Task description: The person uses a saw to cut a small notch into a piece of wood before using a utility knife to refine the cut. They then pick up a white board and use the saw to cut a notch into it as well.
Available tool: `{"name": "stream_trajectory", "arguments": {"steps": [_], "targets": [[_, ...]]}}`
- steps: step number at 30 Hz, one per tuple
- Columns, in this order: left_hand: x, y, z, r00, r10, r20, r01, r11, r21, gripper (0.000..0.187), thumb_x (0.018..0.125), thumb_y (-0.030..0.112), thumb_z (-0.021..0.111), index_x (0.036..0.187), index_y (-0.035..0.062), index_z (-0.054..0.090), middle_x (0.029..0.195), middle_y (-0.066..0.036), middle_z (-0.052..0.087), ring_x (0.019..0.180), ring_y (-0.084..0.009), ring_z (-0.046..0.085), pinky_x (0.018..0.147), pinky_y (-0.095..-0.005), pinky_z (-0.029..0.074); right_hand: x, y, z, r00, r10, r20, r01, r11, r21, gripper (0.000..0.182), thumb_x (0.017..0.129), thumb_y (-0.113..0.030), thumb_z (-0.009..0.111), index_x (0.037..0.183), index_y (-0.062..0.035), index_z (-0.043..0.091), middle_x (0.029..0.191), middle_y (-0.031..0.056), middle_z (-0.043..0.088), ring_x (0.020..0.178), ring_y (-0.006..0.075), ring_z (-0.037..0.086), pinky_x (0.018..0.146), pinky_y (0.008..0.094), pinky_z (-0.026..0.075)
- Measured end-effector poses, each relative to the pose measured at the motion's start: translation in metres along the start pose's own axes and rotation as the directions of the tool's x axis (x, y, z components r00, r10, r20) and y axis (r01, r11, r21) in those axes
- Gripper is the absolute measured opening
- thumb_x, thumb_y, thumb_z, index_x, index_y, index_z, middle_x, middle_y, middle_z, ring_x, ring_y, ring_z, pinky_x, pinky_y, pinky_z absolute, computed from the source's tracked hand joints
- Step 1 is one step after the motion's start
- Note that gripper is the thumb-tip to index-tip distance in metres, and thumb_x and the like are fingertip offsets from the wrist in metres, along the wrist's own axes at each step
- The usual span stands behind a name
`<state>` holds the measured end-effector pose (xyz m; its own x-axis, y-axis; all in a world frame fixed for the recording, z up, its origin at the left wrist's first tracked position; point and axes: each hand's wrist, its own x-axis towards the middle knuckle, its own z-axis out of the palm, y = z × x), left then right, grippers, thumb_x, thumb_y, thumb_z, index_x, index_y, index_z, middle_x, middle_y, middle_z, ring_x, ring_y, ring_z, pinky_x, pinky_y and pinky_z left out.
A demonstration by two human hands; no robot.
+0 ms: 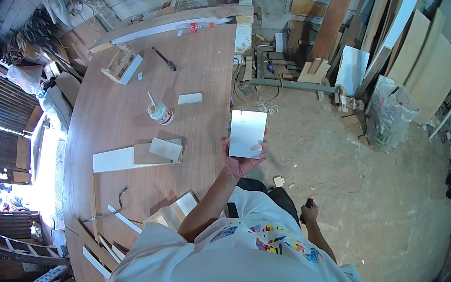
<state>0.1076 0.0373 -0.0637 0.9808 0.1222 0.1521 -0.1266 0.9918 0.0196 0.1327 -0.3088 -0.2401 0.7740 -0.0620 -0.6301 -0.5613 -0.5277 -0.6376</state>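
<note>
My left hand point(240, 166) is wrapped around the lower end of a white rectangular panel point(247, 133), held up beside the table's right edge with its broad face towards me. A small dark notch shows at the panel's top edge. Low at my right side, my right hand point(311, 213) grips a tool with a black handle point(309, 203); the rest of the tool is hidden. On the wooden table point(196, 136), left of the panel, lie a small white block point(190, 98) and a jar point(162, 114) with a stick standing in it.
Farther up the table are a dark-handled tool point(164, 59), a small wooden frame point(122, 65) and a plastic bottle point(201, 27). Stacked boards point(113, 159) lie nearer me. Planks point(333, 22) lean against the back wall by a plastic bag point(388, 117). Scraps lie on the floor.
</note>
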Motion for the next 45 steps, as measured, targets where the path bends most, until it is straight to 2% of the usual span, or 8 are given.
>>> {"name": "stream_trajectory", "arguments": {"steps": [6, 18, 25, 29, 33, 35, 36, 45], "targets": [[-0.007, -0.006, -0.006, 1.0, 0.028, -0.014, -0.028, 1.0, -0.011, 0.083, 0.07, 0.053, 0.057, 0.138, 0.011, 0.034, 0.134, -0.019, 0.04, 0.098, -0.0268, 0.052, 0.075, -0.0392, 0.043, -0.001, -0.005, 0.024, 0.918, -0.395, -0.027, 0.388, 0.912, -0.132, 0.012, 0.067, -0.006, 0.056, 0.078, -0.0024, 0.052, 0.058, 0.0049, 0.048, 0.051, 0.0165, 0.049, 0.048, 0.0338, 0.04], [-0.017, -0.017, -0.011, 1.0, -0.003, 0.002, 0.003, 1.0, 0.025, 0.084, 0.07, 0.054, 0.053, 0.14, 0.011, 0.033, 0.139, -0.017, 0.036, 0.112, -0.0276, 0.047, 0.091, -0.0434, 0.04, -0.124, -0.222, 0.046, 0.809, -0.554, 0.194, 0.452, 0.799, 0.396, 0.012, 0.086, -0.005, 0.059, 0.089, -0.0058, 0.047, 0.056, 0.0004, 0.047, 0.038, 0.0082, 0.043, 0.034, 0.0248, 0.033], [-0.02, -0.012, 0.011, 0.994, -0.007, -0.111, 0.026, 0.985, 0.17, 0.086, 0.068, 0.055, 0.056, 0.139, 0.0121, 0.035, 0.133, -0.011, 0.043, 0.108, -0.0259, 0.049, 0.086, -0.0401, 0.04, -0.169, -0.264, 0.044, 0.637, -0.745, 0.197, 0.676, 0.663, 0.322, 0.018, 0.081, -0.004, 0.066, 0.09, -0.0038, 0.051, 0.064, -0.001, 0.053, 0.059, 0.0033, 0.044, 0.053, 0.0192, 0.034], [-0.02, -0.005, 0.01, 0.988, -0.132, -0.074, 0.149, 0.938, 0.313, 0.092, 0.067, 0.03, 0.068, 0.144, 0.0097, 0.023, 0.138, -0.01, 0.038, 0.121, -0.0257, 0.043, 0.098, -0.0374, 0.037, -0.176, -0.272, 0.042, 0.599, -0.773, 0.209, 0.698, 0.631, 0.337, 0.022, 0.081, -0.003, 0.067, 0.096, -0.0008, 0.05, 0.082, 0.0051, 0.06, 0.063, 0.0073, 0.055, 0.055, 0.021, 0.043], [-0.014, -0.016, 0.053, 0.969, 0.149, -0.195, 0.08, 0.56, 0.825, 0.109, 0.06, 0.001, 0.078, 0.146, 0.0021, 0.01, 0.138, -0.009, 0.036, 0.119, -0.0222, 0.044, 0.097, -0.0347, 0.04, -0.186, -0.286, 0.032, 0.529, -0.834, 0.158, 0.737, 0.544, 0.401, 0.03, 0.082, -0.001, 0.066, 0.105, 0.0025, 0.048, 0.098, 0.0104, 0.061, 0.079, 0.0132, 0.063, 0.062, 0.0242, 0.049], [-0.014, -0.022, 0.061, 0.942, 0.286, -0.176, 0.112, 0.224, 0.968, 0.11, 0.06, 0.01, 0.082, 0.144, -0.0025, 0.012, 0.134, -0.014, 0.038, 0.117, -0.0245, 0.046, 0.095, -0.0345, 0.041, -0.179, -0.285, 0.032, 0.562, -0.814, 0.147, 0.71, 0.566, 0.42, 0.033, 0.081, -0.002, 0.067, 0.108, 0.0028, 0.048, 0.1, 0.0115, 0.061, 0.085, 0.0148, 0.064, 0.064, 0.0253, 0.05], [-0.013, -0.023, 0.065, 0.916, 0.4, -0.017, 0.082, -0.146, 0.986, 0.113, 0.058, 0.016, 0.085, 0.142, -0.0058, 0.014, 0.126, -0.019, 0.041, 0.115, -0.0268, 0.047, 0.095, -0.0345, 0.041, -0.178, -0.283, 0.031, 0.599, -0.788, 0.143, 0.674, 0.592, 0.442, 0.036, 0.081, -0.002, 0.068, 0.11, 0.0031, 0.047, 0.102, 0.0126, 0.061, 0.091, 0.0164, 0.064, 0.065, 0.0264, 0.05], [-0.022, -0.027, 0.094, 0.956, 0.269, -0.118, 0.134, -0.042, 0.99, 0.089, 0.07, 0.024, 0.079, 0.136, -0.008, 0.029, 0.121, -0.018, 0.047, 0.107, -0.0217, 0.053, 0.088, -0.0311, 0.045, -0.178, -0.291, 0.009, 0.618, -0.786, 0.012, 0.734, 0.583, 0.348, 0.026, 0.08, -0.01, 0.071, 0.095, 0.001, 0.052, 0.076, 0.0016, 0.053, 0.065, 0.0081, 0.051, 0.06, 0.0234, 0.045]]}}
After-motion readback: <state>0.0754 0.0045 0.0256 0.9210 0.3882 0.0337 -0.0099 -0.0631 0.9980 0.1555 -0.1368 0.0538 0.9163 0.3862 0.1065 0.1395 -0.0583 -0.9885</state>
